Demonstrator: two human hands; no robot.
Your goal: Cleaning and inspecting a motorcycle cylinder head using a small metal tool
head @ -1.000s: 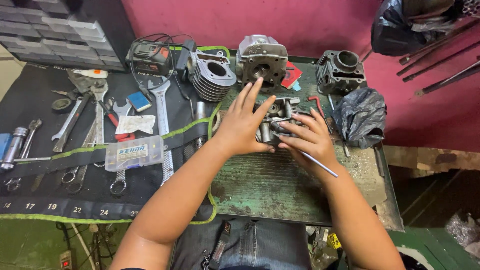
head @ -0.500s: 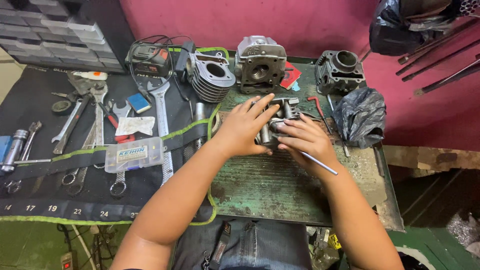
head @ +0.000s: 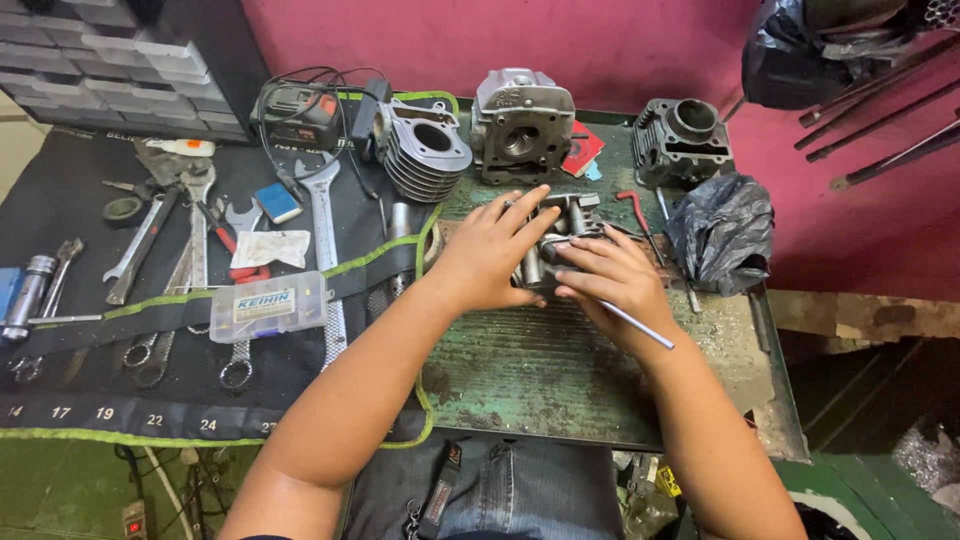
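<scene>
While both hands clasp the engine part point(head: 560, 245) | left hand point(head: 490, 255) fingers spread | right hand point(head: 610, 280) apparently pinching rod point(head: 635, 325)

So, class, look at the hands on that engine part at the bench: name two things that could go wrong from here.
1. The right hand holds a thin metal rod while also pressing on the small metal engine part; the rod could slip or scratch it.
2. The left hand steadies the part near the black plastic bag and red-handled tool; a sudden slip might knock those off the worn green bench.
</scene>
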